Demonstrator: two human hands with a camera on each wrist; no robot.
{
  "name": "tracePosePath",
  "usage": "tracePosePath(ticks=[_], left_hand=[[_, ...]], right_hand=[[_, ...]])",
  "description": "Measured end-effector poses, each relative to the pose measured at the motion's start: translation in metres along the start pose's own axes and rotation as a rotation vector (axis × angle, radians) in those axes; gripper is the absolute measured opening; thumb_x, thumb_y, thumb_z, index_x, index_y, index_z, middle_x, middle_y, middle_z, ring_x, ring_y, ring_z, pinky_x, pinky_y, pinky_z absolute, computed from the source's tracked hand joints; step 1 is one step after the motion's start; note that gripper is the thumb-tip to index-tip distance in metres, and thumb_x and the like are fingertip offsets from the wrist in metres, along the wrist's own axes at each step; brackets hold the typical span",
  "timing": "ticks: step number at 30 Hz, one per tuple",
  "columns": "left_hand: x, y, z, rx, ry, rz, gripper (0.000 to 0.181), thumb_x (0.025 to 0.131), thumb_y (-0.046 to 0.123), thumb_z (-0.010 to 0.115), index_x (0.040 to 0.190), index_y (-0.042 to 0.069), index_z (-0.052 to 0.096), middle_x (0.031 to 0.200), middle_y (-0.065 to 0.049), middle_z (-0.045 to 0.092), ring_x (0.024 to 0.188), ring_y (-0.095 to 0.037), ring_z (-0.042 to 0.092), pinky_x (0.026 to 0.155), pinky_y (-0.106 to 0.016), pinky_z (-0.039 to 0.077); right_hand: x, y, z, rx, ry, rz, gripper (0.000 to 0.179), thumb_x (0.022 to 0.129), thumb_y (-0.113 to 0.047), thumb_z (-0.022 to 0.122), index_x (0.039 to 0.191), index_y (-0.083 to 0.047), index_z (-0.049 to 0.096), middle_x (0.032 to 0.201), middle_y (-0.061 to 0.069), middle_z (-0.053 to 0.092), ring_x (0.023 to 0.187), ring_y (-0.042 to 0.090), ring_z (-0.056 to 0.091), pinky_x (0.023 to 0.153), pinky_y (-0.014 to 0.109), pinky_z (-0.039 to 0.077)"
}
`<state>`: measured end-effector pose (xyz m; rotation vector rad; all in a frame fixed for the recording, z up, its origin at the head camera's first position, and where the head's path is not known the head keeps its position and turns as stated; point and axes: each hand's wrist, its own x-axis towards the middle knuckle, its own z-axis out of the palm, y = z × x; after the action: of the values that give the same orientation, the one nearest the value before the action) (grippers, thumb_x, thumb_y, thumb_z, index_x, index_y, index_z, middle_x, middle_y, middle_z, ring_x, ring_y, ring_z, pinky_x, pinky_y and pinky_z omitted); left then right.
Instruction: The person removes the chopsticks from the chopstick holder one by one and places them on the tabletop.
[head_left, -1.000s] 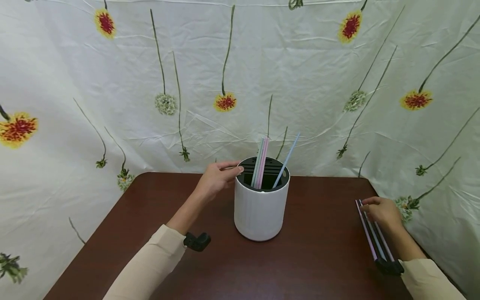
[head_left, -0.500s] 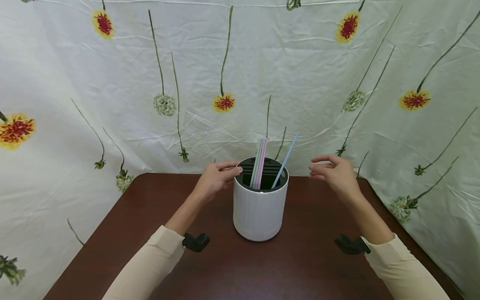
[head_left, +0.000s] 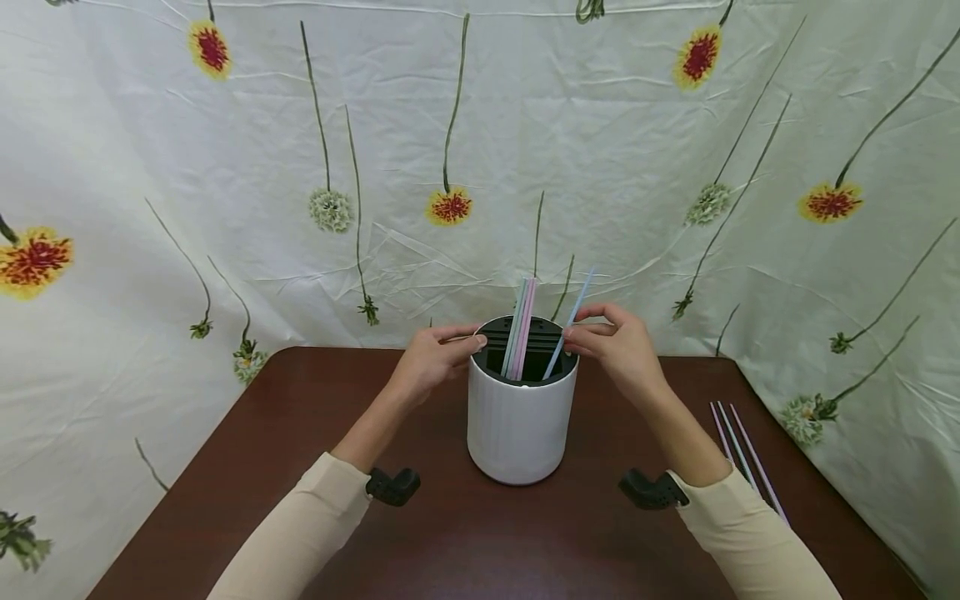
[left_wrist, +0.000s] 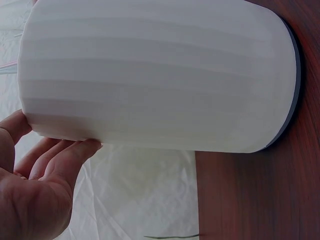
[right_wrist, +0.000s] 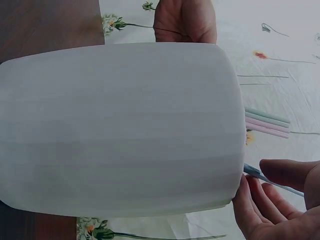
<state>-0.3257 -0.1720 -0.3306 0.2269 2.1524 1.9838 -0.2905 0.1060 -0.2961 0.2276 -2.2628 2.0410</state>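
Note:
A white round holder (head_left: 519, 433) with a black slotted top stands upright on the table. Pale green and pink thin sticks (head_left: 522, 329) lean together in its opening; whether they are chopsticks or straws I cannot tell. A blue thin stick (head_left: 573, 321) slants out on the right of the opening. My left hand (head_left: 435, 360) grips the holder's left rim, thumb on top and fingers behind; the left wrist view shows its fingertips on the wall. My right hand (head_left: 618, 350) pinches the blue stick just above the rim, its other fingers (right_wrist: 257, 197) by the holder's edge.
Several thin pink and blue sticks (head_left: 750, 458) lie on the table's right side, partly behind the right sleeve (head_left: 738, 525). The dark brown table (head_left: 360, 383) ends in front of a white flowered cloth (head_left: 375, 250).
My right hand has come from the sticks lying on the right, leftward to the holder, and has taken hold of the blue stick. My left hand has stayed on the rim.

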Motion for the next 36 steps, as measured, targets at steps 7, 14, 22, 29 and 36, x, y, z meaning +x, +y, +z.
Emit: tracePosePath(ticks=[7,14,22,29,36], left_hand=[[-0.001,0.000,-0.001,0.004,-0.002,-0.009,0.043,0.096,0.029,0.073,0.137,0.016,0.067,0.141,-0.012,0.062,0.128,-0.029,0.061,0.108,-0.048,0.049],[0.003,0.000,0.001,-0.003,-0.009,-0.009,0.043,0.095,0.028,0.074,0.136,0.015,0.068,0.139,-0.013,0.064,0.127,-0.028,0.063,0.109,-0.049,0.047],[0.002,0.001,0.002,-0.005,-0.004,-0.011,0.043,0.095,0.029,0.075,0.135,0.016,0.068,0.136,-0.012,0.066,0.126,-0.027,0.063,0.110,-0.051,0.046],[0.000,0.001,0.002,0.007,-0.001,0.002,0.043,0.096,0.028,0.073,0.136,0.016,0.067,0.138,-0.013,0.065,0.125,-0.028,0.064,0.106,-0.048,0.050],[0.001,-0.001,0.001,0.013,0.006,0.000,0.044,0.096,0.028,0.073,0.136,0.015,0.067,0.138,-0.013,0.064,0.125,-0.029,0.064,0.106,-0.048,0.050]], right_hand=[[-0.001,0.003,0.007,0.001,0.056,-0.023,0.027,0.093,-0.006,0.073,0.114,0.005,0.059,0.085,-0.004,0.076,0.079,0.016,0.076,0.084,0.027,0.061],[0.001,-0.009,-0.001,0.102,0.069,-0.027,0.025,0.093,-0.001,0.071,0.114,0.004,0.059,0.085,0.001,0.076,0.078,0.017,0.075,0.080,0.034,0.063],[0.008,-0.058,-0.034,0.314,0.104,-0.180,0.016,0.091,0.005,0.071,0.103,0.003,0.060,0.079,0.009,0.075,0.071,0.021,0.075,0.075,0.038,0.063],[0.004,-0.088,-0.080,0.304,0.195,-0.217,0.017,0.089,0.001,0.076,0.101,-0.001,0.066,0.082,0.007,0.072,0.071,0.021,0.075,0.068,0.034,0.064],[-0.008,-0.061,-0.125,0.123,0.256,-0.107,0.015,0.091,-0.002,0.074,0.105,-0.004,0.067,0.080,0.000,0.074,0.071,0.016,0.074,0.065,0.031,0.063]])
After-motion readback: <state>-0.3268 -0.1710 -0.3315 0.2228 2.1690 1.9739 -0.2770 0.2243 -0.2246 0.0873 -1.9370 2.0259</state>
